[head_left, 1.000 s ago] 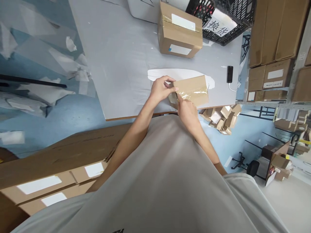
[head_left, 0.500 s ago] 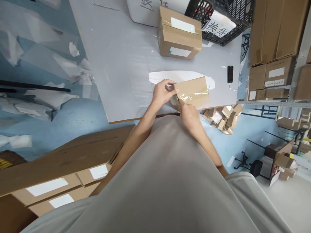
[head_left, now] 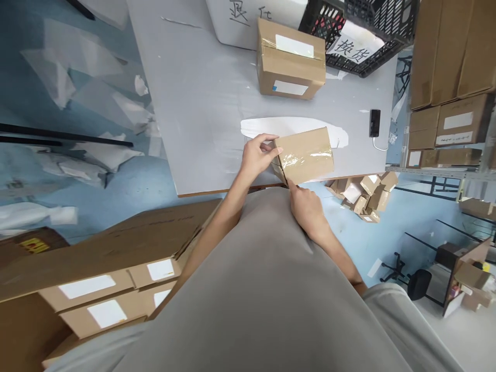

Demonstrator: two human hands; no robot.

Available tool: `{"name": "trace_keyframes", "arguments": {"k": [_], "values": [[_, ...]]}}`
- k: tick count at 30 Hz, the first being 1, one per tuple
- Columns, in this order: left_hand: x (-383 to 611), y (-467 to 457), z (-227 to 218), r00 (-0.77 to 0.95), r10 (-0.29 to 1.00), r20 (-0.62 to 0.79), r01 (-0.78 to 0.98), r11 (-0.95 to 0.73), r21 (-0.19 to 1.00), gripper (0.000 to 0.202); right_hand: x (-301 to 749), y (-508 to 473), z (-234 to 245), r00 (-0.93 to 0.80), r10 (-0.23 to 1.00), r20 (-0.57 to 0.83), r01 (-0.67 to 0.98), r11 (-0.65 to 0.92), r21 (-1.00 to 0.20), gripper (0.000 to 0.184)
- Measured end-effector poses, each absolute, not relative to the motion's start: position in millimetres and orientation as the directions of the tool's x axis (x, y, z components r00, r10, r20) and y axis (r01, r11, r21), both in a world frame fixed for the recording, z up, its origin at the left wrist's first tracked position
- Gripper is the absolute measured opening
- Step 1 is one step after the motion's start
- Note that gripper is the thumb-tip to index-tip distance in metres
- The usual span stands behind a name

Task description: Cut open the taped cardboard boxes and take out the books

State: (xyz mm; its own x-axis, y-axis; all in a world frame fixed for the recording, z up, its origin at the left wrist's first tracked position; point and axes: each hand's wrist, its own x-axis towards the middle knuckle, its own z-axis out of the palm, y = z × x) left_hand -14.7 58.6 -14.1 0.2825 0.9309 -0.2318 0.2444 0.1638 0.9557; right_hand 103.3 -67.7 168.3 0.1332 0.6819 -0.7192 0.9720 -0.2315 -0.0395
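Observation:
A small taped cardboard box [head_left: 308, 155] lies at the table's near edge, on top of a white sheet [head_left: 267, 125]. My left hand [head_left: 258, 155] grips its left end, thumb on the top edge and fingers curled at the far corner. At the near left corner is my right hand [head_left: 307, 206], closed, its index fingertip against the box edge. A thin dark line runs along that edge; whether it is a slit or a slim tool is unclear. What the right fingers hold is hidden.
Farther back on the table stand a larger taped box [head_left: 292, 62], a black crate [head_left: 366, 66] with a paper sign and a white container [head_left: 236, 31]. A phone [head_left: 374, 123] with a cable lies right. Several small boxes [head_left: 372, 196] are heaped on the floor; cartons [head_left: 116, 248] stand left.
My right hand has slid toward me along the box's left edge, down to the near corner. My left hand keeps its hold there. The whole view has shifted slightly.

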Motion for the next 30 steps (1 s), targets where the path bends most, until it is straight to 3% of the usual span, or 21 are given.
{"name": "trace_keyframes", "arguments": {"k": [3,5,7,11,17,20,24,30], "values": [[-16,54,-15,0.275,0.936,-0.222,0.245,0.155,0.957,0.048,146,-75,167,0.156,0.820,-0.550,0.933,-0.305,-0.191,0.052],[-16,52,-14,0.262,0.938,-0.225,0.238,0.163,0.957,0.051,184,-71,156,0.297,0.884,-0.361,0.885,-0.397,-0.244,0.049],[-17,50,-13,0.252,0.939,-0.235,0.238,0.175,0.955,0.054,221,-62,139,0.460,0.860,-0.221,0.827,-0.506,-0.247,0.045],[-16,48,-11,0.220,0.949,-0.224,0.248,0.167,0.954,0.059,266,-57,106,0.548,0.772,-0.324,0.725,-0.631,-0.277,0.031],[19,30,13,0.088,0.991,-0.101,0.438,0.052,0.897,0.064,268,-76,88,0.466,0.816,-0.344,0.708,-0.576,-0.409,0.029],[59,17,35,0.203,0.979,0.001,0.509,-0.106,0.854,0.059,272,-79,82,0.417,0.833,-0.362,0.694,-0.550,-0.465,0.034],[104,4,44,0.448,0.894,0.026,0.538,-0.292,0.791,0.045,283,-77,70,0.318,0.902,-0.292,0.676,-0.432,-0.597,0.044],[114,-3,33,0.478,0.878,0.016,0.638,-0.359,0.681,0.047,287,-67,60,0.210,0.955,-0.209,0.672,-0.297,-0.679,0.053]]}}
